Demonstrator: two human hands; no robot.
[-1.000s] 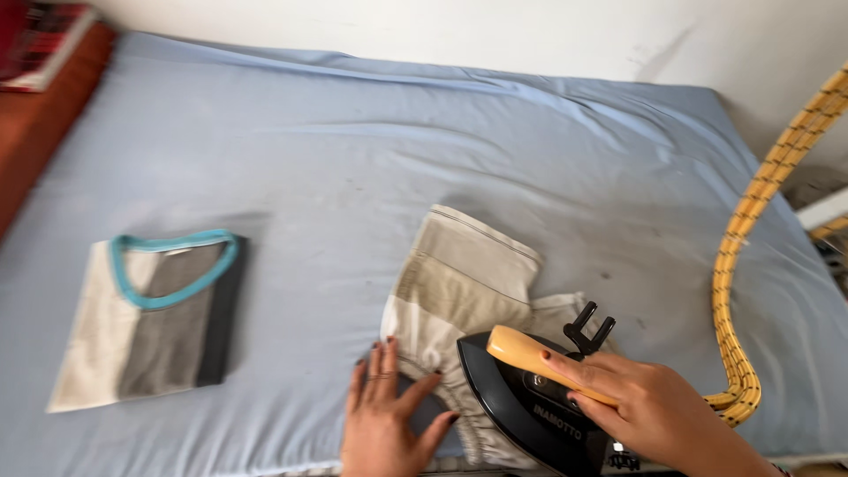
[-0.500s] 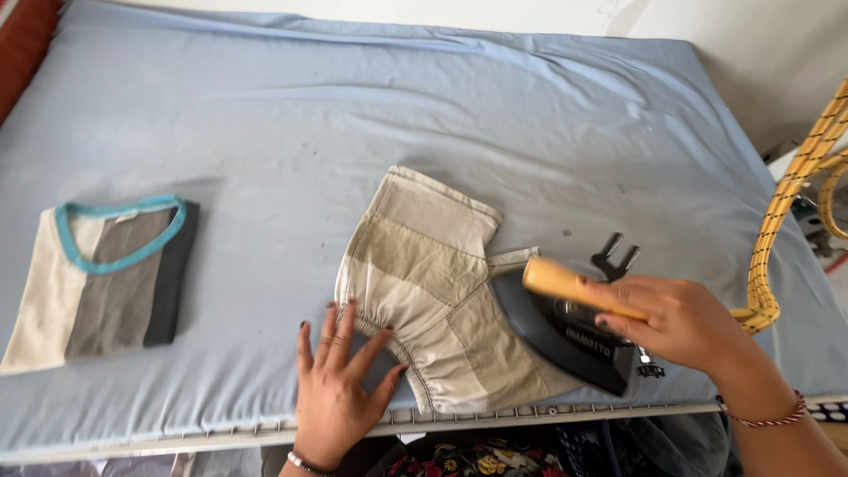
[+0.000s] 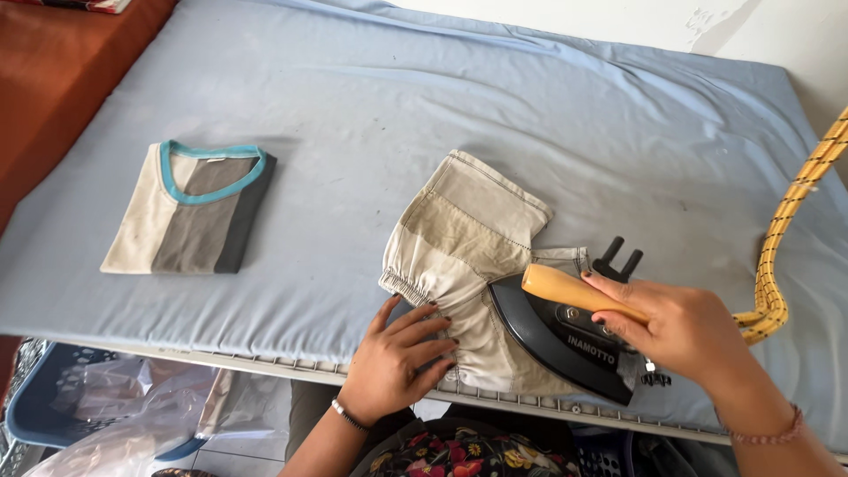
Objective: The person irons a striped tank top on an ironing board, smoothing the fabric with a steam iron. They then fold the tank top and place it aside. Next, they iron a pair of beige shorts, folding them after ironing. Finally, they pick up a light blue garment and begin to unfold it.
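Nearest, at the lower middle of the frame, the left hand (image 3: 399,353) is laid flat on the beige garment (image 3: 464,265), its fingers (image 3: 424,331) spread apart and pressing the cloth near the gathered waistband. Just to its right, the black iron (image 3: 556,340) is rested on the lower part of the same garment, and its wooden handle (image 3: 570,290) is gripped by the right hand (image 3: 680,331), the fingers closed around it. At the right edge a yellow braided cord (image 3: 782,247) is seen. Further up, the blue padded counter (image 3: 495,115) is spread, and at the middle left a folded shirt (image 3: 190,208) with a teal collar is lying, well apart.
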